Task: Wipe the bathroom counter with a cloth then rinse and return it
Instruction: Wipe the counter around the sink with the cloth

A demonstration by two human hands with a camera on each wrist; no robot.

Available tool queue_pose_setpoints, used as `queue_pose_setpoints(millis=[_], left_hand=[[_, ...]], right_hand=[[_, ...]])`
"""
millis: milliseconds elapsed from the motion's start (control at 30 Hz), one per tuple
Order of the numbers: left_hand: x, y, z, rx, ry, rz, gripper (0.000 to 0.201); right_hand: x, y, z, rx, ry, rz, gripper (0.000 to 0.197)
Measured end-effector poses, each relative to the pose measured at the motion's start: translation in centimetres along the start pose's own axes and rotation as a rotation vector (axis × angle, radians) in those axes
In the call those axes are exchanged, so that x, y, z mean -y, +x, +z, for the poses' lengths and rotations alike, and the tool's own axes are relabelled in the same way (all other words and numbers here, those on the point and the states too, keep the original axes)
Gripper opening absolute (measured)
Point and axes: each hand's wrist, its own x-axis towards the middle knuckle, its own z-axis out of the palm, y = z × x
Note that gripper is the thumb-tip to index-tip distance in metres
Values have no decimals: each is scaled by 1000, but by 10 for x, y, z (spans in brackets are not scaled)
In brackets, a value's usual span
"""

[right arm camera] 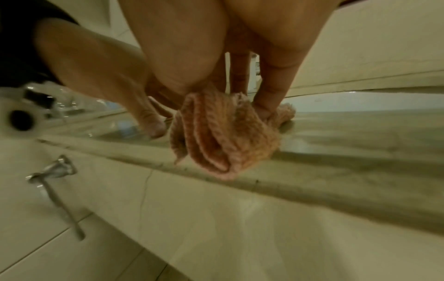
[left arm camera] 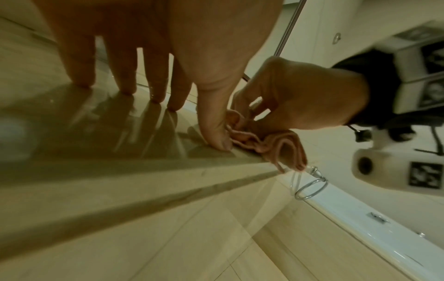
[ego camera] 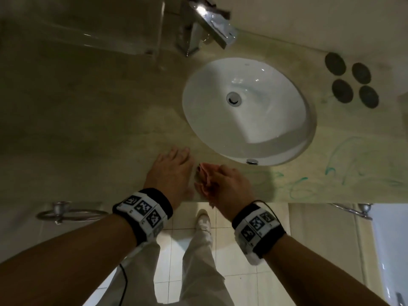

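Both forearms came in from the near side, hands side by side at the near edge of the counter (ego camera: 92,120), just in front of the sink (ego camera: 247,111).

Left hand (ego camera: 170,171): palm down, fingers (left arm camera: 125,83) straight and slightly spread, tips planted on the counter top. Thumb tip pressed down at the near edge, touching the cloth (left arm camera: 264,144). Nothing gripped; flat and open, resting on the surface.

Right hand (ego camera: 231,182): wrist raised, knuckles up, fingers (right arm camera: 269,98) curled down into the cloth. It gripped the cloth bunched into folds; one finger pushed the fabric against the counter. Thumb contact hidden behind the folds in the right wrist view, so exact pinch not readable.

Cloth: pink-orange, ribbed, crumpled. It sat on the near edge of the counter between the two hands, near the sink's front rim, with part of the bundle hanging past the edge.

Rest of the counter:
- Faucet (ego camera: 205,27) at the far edge behind the sink.
- Four dark round discs (ego camera: 351,80) near the far right corner.
- Green scribble marks (ego camera: 344,168) across the right side, running toward the near edge, right of the right hand.
- Clear box-like item at the far left, blurred.

Below the counter front: a metal towel ring (ego camera: 66,214) on the left, another metal fitting (ego camera: 355,209) on the right. Tiled floor, light trousers and a white shoe (ego camera: 204,219) under the edge.
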Motion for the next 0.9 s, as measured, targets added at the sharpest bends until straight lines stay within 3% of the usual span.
queue_pose_setpoints(millis=[167,300,400,500,567,667,733,833,900], left_hand=[[-25,7,11,-52,-25,-27,67],[-45,16,8,-10,11,-68,85],[-52,16,5,-17,63,-71,86],[-63,15,-2,-10,20,-133,86],[-77,15,-6,-15,78,-96,87],[-108,27,7,-101,78,11,67],[-132,35,20,-97,-13,-11,52],[-143,39,27,-106,-29,-52,53],[-146,40,23,-58,-40,-78,64]], right_hand=[[-21,-20,0,27,50,-78,32],[-60,-3,-23,7,49,22,29],[-97,2,-36,-36,42,73,23],[-112,-17,-32,-58,47,50,25],[-118,-35,-24,-43,97,-1,29],[-125,-57,-17,87,85,-41,40],[-133,-62,-17,126,105,-67,42],[-152,-50,-35,45,126,-29,37],[-174,-35,-48,-78,131,7,20]])
